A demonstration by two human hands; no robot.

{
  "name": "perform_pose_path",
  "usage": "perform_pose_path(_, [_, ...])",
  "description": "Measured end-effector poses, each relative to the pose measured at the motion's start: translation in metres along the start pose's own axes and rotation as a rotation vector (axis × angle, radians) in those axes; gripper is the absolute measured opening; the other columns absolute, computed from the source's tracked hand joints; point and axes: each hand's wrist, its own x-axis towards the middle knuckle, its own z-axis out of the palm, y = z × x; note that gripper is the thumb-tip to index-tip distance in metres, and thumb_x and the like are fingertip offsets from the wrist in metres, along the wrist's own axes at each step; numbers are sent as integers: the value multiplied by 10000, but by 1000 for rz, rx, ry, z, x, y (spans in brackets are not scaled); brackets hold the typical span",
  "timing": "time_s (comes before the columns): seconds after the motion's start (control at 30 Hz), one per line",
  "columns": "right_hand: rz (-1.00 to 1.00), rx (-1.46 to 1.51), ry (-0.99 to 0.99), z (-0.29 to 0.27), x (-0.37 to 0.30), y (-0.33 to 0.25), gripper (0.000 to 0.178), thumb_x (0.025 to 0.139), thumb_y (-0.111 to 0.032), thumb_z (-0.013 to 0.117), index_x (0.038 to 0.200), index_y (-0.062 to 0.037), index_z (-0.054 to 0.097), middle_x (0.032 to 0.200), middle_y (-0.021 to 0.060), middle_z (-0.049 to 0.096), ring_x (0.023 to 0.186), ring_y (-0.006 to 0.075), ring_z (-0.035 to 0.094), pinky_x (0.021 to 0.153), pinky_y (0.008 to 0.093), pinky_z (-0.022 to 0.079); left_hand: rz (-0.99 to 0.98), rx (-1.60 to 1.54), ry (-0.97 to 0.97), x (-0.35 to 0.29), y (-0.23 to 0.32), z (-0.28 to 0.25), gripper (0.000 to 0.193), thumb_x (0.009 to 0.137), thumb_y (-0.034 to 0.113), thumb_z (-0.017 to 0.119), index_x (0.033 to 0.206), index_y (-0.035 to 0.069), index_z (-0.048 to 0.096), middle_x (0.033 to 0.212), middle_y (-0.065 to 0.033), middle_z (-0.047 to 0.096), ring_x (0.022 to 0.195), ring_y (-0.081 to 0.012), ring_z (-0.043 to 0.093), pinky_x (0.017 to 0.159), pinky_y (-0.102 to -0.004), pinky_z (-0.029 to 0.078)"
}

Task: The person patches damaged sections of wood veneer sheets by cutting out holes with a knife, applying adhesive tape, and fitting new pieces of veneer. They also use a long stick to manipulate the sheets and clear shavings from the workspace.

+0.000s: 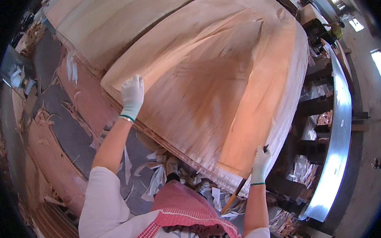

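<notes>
A broad stack of thin wood veneer sheets (209,94) spreads in front of me. My left hand (132,96), in a white glove with a green cuff, is closed at the left near edge of a pale top veneer sheet (163,66), which runs away from it in a raised fold. At the right near corner, my gloved right hand (261,162) is closed around a slim dark tool (265,147), its tip poking out above the fist. An orange veneer strip (256,105) lies beside that hand. Below it shows a wooden stick (233,198) with a dark end; whether it joins the tool, I cannot tell.
Another veneer stack (105,24) stands at the far left. Torn scraps (155,177) litter the floor near my feet. A long shiny metal sheet (333,143) runs along the right above dark beams (314,106). Far right, a person (335,29) is at the back.
</notes>
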Motion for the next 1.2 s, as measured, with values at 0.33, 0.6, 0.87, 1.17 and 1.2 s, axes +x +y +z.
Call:
perform_pose_path(0.33, [-112,3,17,-44,4,-82,225,848,-194,576,720,-11,603,617,-47,494,579,69,434,505,287,341,320,-439,62,166,102,-168,210,957,225,514,949,17,549,857,-204,649,822,-379,631,723,-466,485])
perform_pose_path(0.6, [-135,181,-11,-197,14,-123,193,836,-123,598,861,52,676,765,12,637,653,91,540,607,270,458,361,-810,-219,159,246,-291,203,940,180,552,946,-14,613,828,-66,618,787,-139,549,738,-308,463])
perform_pose_path(0.87, [-51,99,60,-410,-68,-85,267,859,-177,603,951,63,676,817,58,671,681,119,611,624,268,484,568,-997,-305,-9,375,-424,185,972,165,532,956,-10,590,824,-4,576,798,-81,498,742,-259,444])
perform_pose_path(1.17, [-27,129,137,-637,-130,11,268,856,-160,615,963,81,665,843,70,670,715,130,619,650,266,496,616,-1267,-589,-218,521,-493,70,979,103,529,988,46,569,794,56,528,533,18,422,455,-168,343])
perform_pose_path(1.2, [-18,122,143,-659,-131,18,275,854,-164,617,961,86,662,845,75,670,718,132,620,653,267,498,642,-1294,-576,-233,541,-493,67,978,98,530,988,43,568,794,55,527,531,18,421,454,-169,343])
